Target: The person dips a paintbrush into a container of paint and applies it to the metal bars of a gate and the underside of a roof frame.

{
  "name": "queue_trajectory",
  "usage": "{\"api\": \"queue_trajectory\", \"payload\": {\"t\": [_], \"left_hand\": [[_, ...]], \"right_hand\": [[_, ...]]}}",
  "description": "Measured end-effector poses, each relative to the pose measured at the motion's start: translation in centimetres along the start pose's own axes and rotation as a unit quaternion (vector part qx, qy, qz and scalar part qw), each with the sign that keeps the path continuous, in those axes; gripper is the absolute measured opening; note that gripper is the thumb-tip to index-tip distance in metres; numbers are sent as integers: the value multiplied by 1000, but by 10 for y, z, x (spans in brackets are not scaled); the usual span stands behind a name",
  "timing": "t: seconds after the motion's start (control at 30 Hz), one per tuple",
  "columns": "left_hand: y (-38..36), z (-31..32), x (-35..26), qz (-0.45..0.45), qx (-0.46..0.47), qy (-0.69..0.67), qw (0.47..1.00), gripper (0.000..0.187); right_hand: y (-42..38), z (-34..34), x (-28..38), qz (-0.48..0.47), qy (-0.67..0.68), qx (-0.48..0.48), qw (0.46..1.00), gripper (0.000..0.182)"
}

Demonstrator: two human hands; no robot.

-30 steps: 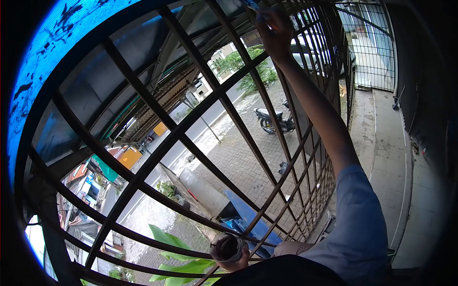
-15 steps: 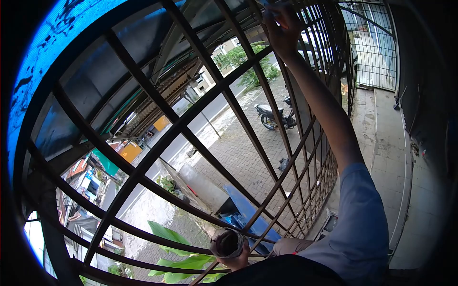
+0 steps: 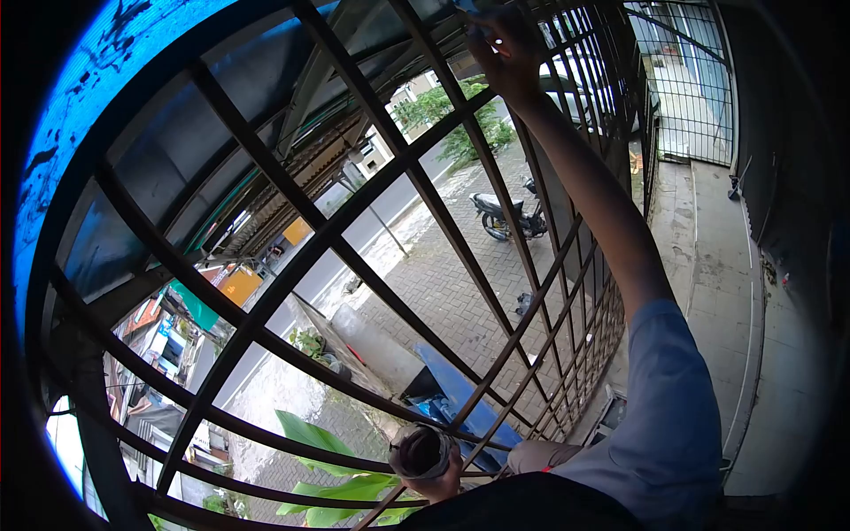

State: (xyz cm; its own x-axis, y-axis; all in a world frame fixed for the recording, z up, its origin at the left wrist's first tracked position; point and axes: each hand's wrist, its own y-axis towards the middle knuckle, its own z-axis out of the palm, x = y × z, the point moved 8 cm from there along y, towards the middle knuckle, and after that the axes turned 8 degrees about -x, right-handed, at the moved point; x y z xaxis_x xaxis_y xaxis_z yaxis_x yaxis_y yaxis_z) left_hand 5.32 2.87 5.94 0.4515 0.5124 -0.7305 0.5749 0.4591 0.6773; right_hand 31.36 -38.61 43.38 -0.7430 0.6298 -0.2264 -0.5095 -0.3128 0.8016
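My right hand (image 3: pixel 506 55) is raised at the top of the view against the dark metal bars. Its fingers are bent together near a bar, and what they hold is too dark and small to make out. Low in the view, my left hand (image 3: pixel 438 480) is wrapped round a dark, round, open-topped container (image 3: pixel 420 453), held upright with its opening facing me. The dark grille (image 3: pixel 332 232) of crossing bars fills the space before me, and the container is close to its lower bars.
Beyond the bars are a parked motorcycle (image 3: pixel 509 215), a blue bin lid (image 3: pixel 460 389), a low wall (image 3: pixel 376 345) and green leaves (image 3: pixel 332 451). At the right, a tiled walkway (image 3: pixel 722 265) leads to a mesh gate (image 3: pixel 686 80). Blue-painted metal (image 3: pixel 66 133) curves overhead.
My right hand has shifted slightly left along the upper bars. My left hand and the container have stayed nearly in place.
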Motion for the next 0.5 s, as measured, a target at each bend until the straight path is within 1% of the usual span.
{"api": "queue_trajectory", "payload": {"t": [0.03, 0.07, 0.1, 0.17, 0.2, 0.23, 0.3, 0.33, 0.4, 0.43, 0.5], "left_hand": [[0, 0, 0, -4, -2, -4, 1000, 90], [0, -1, -1, -8, -6, -9, 1000, 90], [0, -2, -1, -11, -10, -13, 1000, 91], [21, -8, -24, -13, -12, -12, 1000, 91], [19, -7, -19, -14, -12, -12, 1000, 91], [17, -6, -14, -15, -11, -12, 1000, 91], [15, -2, -10, -16, -7, -12, 1000, 90], [15, -2, -8, -17, -4, -11, 1000, 90], [15, -1, -10, -19, 0, -8, 1000, 90], [14, -1, -11, -20, 1, -7, 1000, 90], [14, -2, -12, -22, 4, -4, 1000, 90]], "right_hand": [[0, 1, -9, 24, 7, -10, 1000, 16], [-3, -2, -14, 112, 22, -32, 993, 15], [0, -1, -13, 112, 24, -31, 993, 15], [6, -8, 7, -32, -55, -36, 997, 17], [0, -4, -1, 18, -52, 29, 998, 17], [0, -1, -2, 16, -51, 30, 998, 17], [-1, 3, 1, -37, -30, 26, 999, 19], [-4, 3, -2, -37, -32, 27, 998, 19], [-13, 4, -25, 112, 58, 10, 992, 20], [-13, -1, -28, 112, 59, 11, 992, 20], [1, -12, 1, -51, -34, 48, 997, 19]]}}
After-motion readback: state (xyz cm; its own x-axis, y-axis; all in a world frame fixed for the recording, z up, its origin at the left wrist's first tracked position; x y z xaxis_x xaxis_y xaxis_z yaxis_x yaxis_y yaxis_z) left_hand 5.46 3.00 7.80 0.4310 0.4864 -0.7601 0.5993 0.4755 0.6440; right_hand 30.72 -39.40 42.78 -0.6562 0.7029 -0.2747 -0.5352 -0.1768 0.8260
